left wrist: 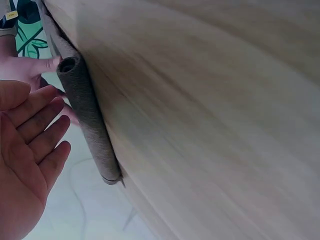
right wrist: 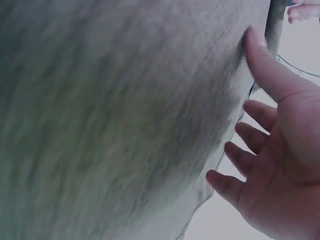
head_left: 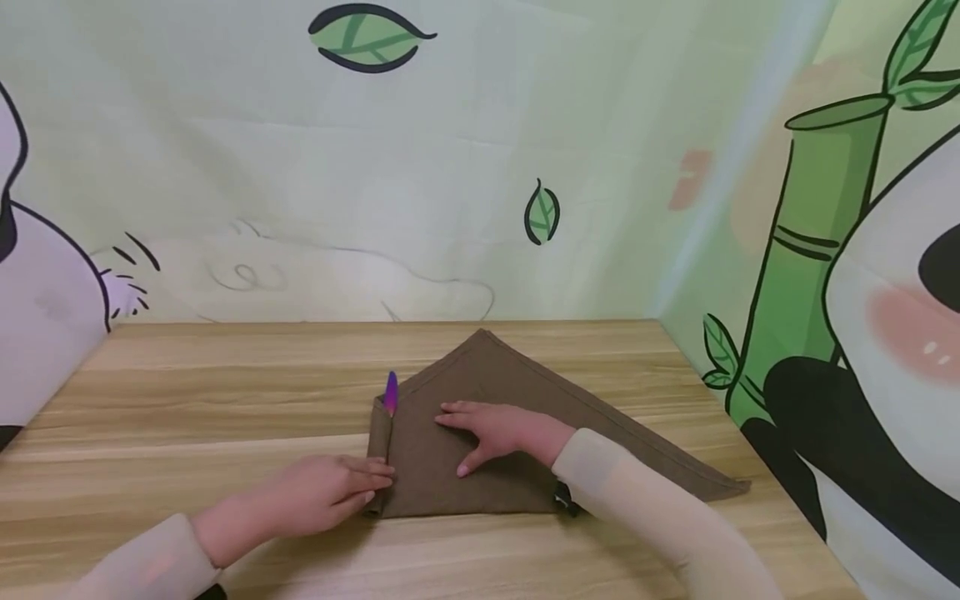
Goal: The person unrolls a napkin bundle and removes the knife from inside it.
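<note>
A brown cloth (head_left: 480, 375), folded to a point at the back and a long corner at the right, lies on the wooden table. Its left edge is a narrow roll (head_left: 379, 437), whose hollow end shows in the left wrist view. From the roll's far end sticks a shiny purple-blue tip (head_left: 391, 392); the rest of that piece is hidden in the cloth. My left hand (head_left: 315, 496) rests its straight fingers on the near part of the roll. Spread over the cloth's middle, my right hand (head_left: 502, 433) touches it with fingers and thumb extended.
The wooden table (head_left: 225, 375) extends around the cloth. Behind it hangs a pale green backdrop (head_left: 450, 167) with printed leaves, and a panda and bamboo print (head_left: 817, 225) stands at the right. A small black device (head_left: 566, 498) sits under the right wrist.
</note>
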Motion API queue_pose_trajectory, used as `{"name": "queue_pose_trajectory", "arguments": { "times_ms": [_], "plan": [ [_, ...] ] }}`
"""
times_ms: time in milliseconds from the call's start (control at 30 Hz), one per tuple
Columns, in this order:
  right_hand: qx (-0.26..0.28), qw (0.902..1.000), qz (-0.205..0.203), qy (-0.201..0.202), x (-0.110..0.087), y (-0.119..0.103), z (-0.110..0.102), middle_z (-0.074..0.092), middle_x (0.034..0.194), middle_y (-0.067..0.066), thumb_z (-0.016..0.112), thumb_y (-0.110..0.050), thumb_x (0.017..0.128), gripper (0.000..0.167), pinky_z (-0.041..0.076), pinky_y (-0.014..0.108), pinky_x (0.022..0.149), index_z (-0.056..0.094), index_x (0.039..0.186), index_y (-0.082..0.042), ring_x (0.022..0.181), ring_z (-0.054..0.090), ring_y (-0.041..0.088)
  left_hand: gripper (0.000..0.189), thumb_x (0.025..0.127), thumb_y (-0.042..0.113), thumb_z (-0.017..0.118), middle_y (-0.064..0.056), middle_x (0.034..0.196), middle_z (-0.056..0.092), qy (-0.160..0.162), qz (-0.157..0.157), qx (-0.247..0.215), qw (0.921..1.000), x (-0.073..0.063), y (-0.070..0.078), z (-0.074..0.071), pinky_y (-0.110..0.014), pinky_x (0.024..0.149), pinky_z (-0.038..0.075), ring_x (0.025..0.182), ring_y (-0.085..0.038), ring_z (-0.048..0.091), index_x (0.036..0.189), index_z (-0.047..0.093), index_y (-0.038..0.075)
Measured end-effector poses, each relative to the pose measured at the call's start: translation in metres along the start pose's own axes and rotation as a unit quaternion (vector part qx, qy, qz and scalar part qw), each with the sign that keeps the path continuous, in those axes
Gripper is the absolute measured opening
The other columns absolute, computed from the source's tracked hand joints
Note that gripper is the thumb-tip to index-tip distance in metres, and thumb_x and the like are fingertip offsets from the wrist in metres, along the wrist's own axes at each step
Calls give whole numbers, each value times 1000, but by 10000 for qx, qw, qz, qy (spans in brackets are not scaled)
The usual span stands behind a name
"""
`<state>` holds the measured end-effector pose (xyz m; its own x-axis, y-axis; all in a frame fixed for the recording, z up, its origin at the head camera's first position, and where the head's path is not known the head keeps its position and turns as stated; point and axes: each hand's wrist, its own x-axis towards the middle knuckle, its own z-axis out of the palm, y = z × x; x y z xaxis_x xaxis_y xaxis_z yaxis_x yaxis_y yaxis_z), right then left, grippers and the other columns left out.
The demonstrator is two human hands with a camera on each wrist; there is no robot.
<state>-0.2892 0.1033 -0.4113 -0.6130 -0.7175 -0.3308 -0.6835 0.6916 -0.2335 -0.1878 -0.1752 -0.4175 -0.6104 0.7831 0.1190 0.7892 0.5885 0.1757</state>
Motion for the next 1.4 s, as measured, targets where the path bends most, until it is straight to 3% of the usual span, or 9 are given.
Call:
{"name": "queue_pose_trajectory", "arguments": {
  "times_ms": [200,467,600,833,1000,1400],
  "plan": [
    [-29,9997,-150,164,11,-15,-2,28,171,9,70,-43,96,78,27,42,131,37,159,-12,160,25,29,29,102,16,57,-4,131,73,-113,171,143,9997,14,8,-3,-43,102,58,125,-26,68,125,73,11],
    [-389,9990,-228,-21,33,-28,5,26,172,7,68,-44,97,79,24,37,132,34,161,-14,160,24,27,28,101,17,59,-5,131,73,-640,189,246,9975,24,11,6,-40,104,57,125,-24,68,122,75,9],
    [-408,9990,-138,-140,36,-28,7,24,172,5,68,-44,97,79,23,36,132,32,162,-15,161,21,25,27,100,17,59,-4,130,74,-614,80,258,9977,19,8,8,-41,103,58,124,-24,69,120,76,9],
    [-339,9993,-104,-124,33,-30,5,25,172,5,68,-43,97,78,24,36,132,33,161,-15,161,21,25,22,97,14,62,-4,120,77,-308,231,491,9980,9,3,8,-41,99,59,120,-25,71,110,79,8],
    [-238,9996,-105,-128,33,-31,7,24,172,5,68,-42,97,78,24,36,132,33,161,-16,161,21,25,19,96,12,63,-3,115,78,-164,81,399,9990,2,2,6,-43,97,60,118,-26,71,104,80,10],
    [-128,9998,-132,-120,33,-28,7,24,173,5,68,-42,97,78,25,38,132,33,162,-16,162,20,25,22,97,13,63,-4,118,78,-82,-201,120,9997,-12,-5,4,-47,99,59,121,-29,70,111,79,10]
  ]
}}
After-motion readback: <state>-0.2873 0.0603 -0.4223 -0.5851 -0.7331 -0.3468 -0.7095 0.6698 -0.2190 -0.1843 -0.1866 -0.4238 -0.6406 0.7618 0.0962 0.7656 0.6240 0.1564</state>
